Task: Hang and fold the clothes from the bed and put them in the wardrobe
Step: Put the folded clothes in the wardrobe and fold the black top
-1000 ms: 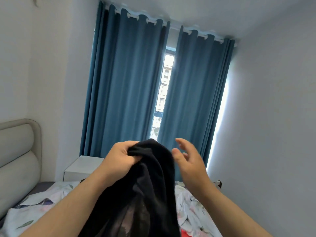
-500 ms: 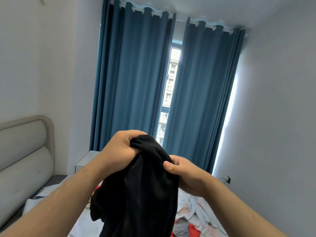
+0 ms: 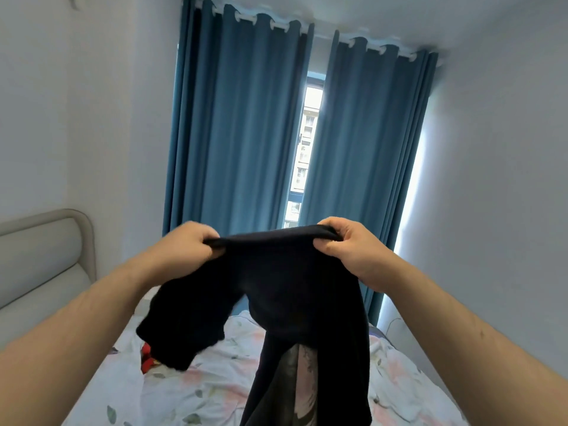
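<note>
Soft, light black garment (image 3: 295, 281) hanging limp over bed (image 3: 215, 392), top edge pinched apart by left hand (image 3: 192, 245) and right hand (image 3: 353, 250)

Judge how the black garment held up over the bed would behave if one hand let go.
The black garment looks floppy: it sags between the left hand and right hand. Released, that side would probably drop. It seems light, since pinching fingers carry it.

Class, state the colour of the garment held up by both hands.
Black, or very dark navy; the garment shows best in the head view, the only one.
</note>
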A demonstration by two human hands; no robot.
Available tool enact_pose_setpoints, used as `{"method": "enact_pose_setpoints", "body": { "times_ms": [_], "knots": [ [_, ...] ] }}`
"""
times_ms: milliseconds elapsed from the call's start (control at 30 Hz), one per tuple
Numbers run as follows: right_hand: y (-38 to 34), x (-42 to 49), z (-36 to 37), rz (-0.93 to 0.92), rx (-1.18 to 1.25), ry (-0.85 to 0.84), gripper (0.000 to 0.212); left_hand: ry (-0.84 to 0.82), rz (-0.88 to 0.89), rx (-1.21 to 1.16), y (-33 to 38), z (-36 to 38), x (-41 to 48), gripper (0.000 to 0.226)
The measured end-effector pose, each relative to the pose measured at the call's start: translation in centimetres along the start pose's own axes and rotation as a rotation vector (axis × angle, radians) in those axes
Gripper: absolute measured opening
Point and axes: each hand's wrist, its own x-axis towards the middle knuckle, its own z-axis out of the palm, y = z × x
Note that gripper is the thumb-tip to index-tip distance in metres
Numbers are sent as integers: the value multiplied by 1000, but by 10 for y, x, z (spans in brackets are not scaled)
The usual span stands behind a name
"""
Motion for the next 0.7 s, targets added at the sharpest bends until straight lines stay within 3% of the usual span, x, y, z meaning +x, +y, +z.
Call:
{"method": "enact_pose_setpoints", "body": {
  "times_ms": [100,167,200,267,333,400,467,533,600,633,700],
  "knots": [
    [0,0,-5,4,-425,-78,9,205,63,-64,21,-18,13,18],
    [1,1,-4,-1,-533,-79,11,155,42,-147,41,-26,14,13],
    [3,2,-6,5,-502,-65,13,50,24,-205,49,-27,11,9],
    [7,1,-13,46,-333,-26,17,-351,31,-275,54,-21,0,11],
    [8,-2,-21,75,-132,-23,22,-806,100,-309,53,-3,-13,50],
    [7,-6,-27,78,59,-66,29,-1016,86,-502,40,26,-13,84],
    [2,-10,-29,113,242,-90,39,-787,-58,-650,24,65,-8,68],
    [-5,-13,-29,190,405,-72,37,-488,-108,-474,4,107,-6,58],
    [-14,-17,-30,227,503,-99,33,-517,-115,-400,-10,145,-12,69],
    [-18,-19,-30,241,505,-120,36,-577,-98,-450,-17,162,-13,62],
    [-23,-21,-32,290,442,-137,40,-664,-62,-505,-17,186,-24,20]
  ]
}}
